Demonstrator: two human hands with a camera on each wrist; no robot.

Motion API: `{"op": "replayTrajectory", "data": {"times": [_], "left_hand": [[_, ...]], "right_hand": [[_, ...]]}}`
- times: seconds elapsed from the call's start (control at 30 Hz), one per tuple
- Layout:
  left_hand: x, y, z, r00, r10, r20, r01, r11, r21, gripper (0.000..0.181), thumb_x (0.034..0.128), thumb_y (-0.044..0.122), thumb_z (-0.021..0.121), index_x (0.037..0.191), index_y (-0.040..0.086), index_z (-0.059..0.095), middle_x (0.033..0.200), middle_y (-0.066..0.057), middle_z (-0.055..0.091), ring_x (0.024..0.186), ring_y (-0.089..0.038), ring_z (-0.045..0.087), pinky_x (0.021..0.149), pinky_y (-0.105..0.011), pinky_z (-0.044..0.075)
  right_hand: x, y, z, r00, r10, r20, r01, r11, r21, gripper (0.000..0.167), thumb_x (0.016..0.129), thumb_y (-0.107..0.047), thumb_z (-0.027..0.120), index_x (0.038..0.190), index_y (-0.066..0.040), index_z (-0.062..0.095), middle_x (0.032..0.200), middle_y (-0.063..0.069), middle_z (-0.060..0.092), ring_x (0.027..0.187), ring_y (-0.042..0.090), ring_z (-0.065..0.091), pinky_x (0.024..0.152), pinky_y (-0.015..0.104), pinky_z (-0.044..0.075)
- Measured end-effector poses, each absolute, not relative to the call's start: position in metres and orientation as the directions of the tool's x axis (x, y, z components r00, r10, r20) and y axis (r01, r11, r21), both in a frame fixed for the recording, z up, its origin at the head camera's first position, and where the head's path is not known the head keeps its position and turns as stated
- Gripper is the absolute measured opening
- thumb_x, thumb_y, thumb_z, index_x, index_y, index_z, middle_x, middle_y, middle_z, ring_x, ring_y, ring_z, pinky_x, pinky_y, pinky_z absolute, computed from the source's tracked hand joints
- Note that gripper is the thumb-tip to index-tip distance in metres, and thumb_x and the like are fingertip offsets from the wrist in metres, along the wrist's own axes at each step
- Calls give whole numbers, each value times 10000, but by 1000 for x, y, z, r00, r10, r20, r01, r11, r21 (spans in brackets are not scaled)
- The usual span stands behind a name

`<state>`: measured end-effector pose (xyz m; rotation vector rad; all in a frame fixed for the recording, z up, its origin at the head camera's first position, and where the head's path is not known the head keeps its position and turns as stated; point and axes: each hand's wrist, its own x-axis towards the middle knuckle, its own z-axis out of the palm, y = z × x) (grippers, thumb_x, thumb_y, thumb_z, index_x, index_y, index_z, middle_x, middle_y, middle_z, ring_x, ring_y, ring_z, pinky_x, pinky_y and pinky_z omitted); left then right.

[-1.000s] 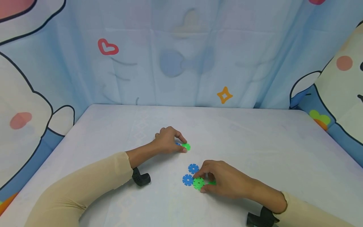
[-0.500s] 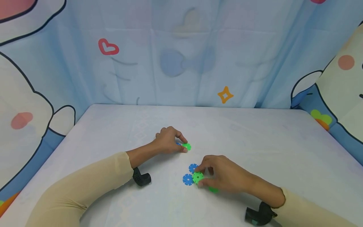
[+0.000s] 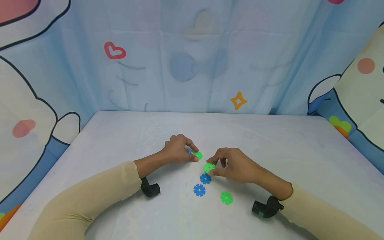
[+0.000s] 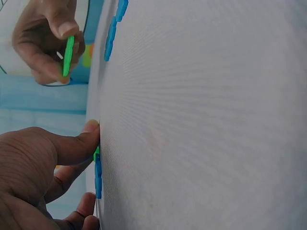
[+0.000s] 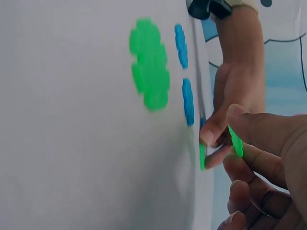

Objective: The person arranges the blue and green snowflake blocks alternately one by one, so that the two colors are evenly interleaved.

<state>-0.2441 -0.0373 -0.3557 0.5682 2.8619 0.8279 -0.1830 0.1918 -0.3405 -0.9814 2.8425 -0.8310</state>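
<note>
My left hand (image 3: pixel 178 150) rests at the table, its thumb and forefinger pinching a green notched disc (image 3: pixel 198 155) by the edges. A blue notched disc (image 4: pixel 98 177) sits right against that green one, mostly covered by the hand in the head view. My right hand (image 3: pixel 237 165) holds another green notched disc (image 3: pixel 209 167) between thumb and fingertips, raised off the cloth in both wrist views. Just below it lie two blue notched discs, an upper one (image 3: pixel 205 179) and a lower one (image 3: pixel 199 190). A loose green notched disc (image 3: pixel 226 197) lies nearer the front.
A white cloth covers the table (image 3: pixel 144 213). Behind it hangs a blue patterned curtain (image 3: pixel 192 66). Dark camera mounts sit at the left wrist (image 3: pixel 150 188) and the right wrist (image 3: pixel 268 207).
My right hand has picked up its green disc and carried it away from me, past the two blue discs, closer to the left hand. The loose green disc is uncovered; the left hand stays put.
</note>
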Motion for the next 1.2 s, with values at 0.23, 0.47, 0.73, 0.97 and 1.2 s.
{"op": "replayTrajectory", "data": {"times": [0.23, 0.47, 0.73, 0.97, 1.2], "left_hand": [[-242, -37, -356, -929, 371, -8, 308, 782, 542, 197, 736, 367, 863, 903, 302, 784, 1081, 59, 715, 1136, -284, 554, 909, -534, 398], [-242, -37, -356, -930, 367, -8, 305, 784, 540, 189, 735, 369, 863, 896, 310, 784, 1083, 63, 714, 1132, -282, 545, 908, -533, 396], [-243, -38, -356, -928, 372, 5, 318, 785, 532, 198, 735, 379, 863, 903, 310, 784, 1105, 58, 717, 1148, -289, 560, 912, -552, 404], [-243, -39, -357, -924, 381, 12, 328, 777, 537, 201, 736, 373, 863, 906, 301, 786, 1097, 58, 726, 1141, -287, 570, 901, -548, 406], [-243, -38, -356, -920, 392, 16, 339, 773, 537, 210, 737, 368, 863, 916, 287, 790, 1106, 47, 725, 1144, -290, 569, 894, -544, 406]], "right_hand": [[-204, 196, -349, -835, -526, 161, -530, 691, -492, 298, 787, -274, 834, 1052, -153, 774, 822, -122, 665, 661, 77, 517, 578, 212, 432], [-218, 195, -352, -869, -478, 131, -478, 739, -474, 324, 794, -262, 827, 1089, -138, 772, 858, -87, 707, 671, 97, 504, 582, 219, 422], [-225, 191, -353, -888, -448, 102, -437, 754, -490, 311, 794, -222, 826, 1084, -123, 773, 915, -40, 742, 677, 105, 500, 570, 223, 412], [-231, 189, -356, -880, -460, 114, -453, 747, -487, 298, 798, -215, 823, 1072, -109, 774, 922, -22, 750, 672, 96, 504, 574, 221, 417], [-233, 187, -356, -880, -465, 101, -452, 750, -483, 297, 805, -237, 818, 1071, -112, 772, 889, -52, 721, 690, 92, 514, 593, 219, 425]]}}
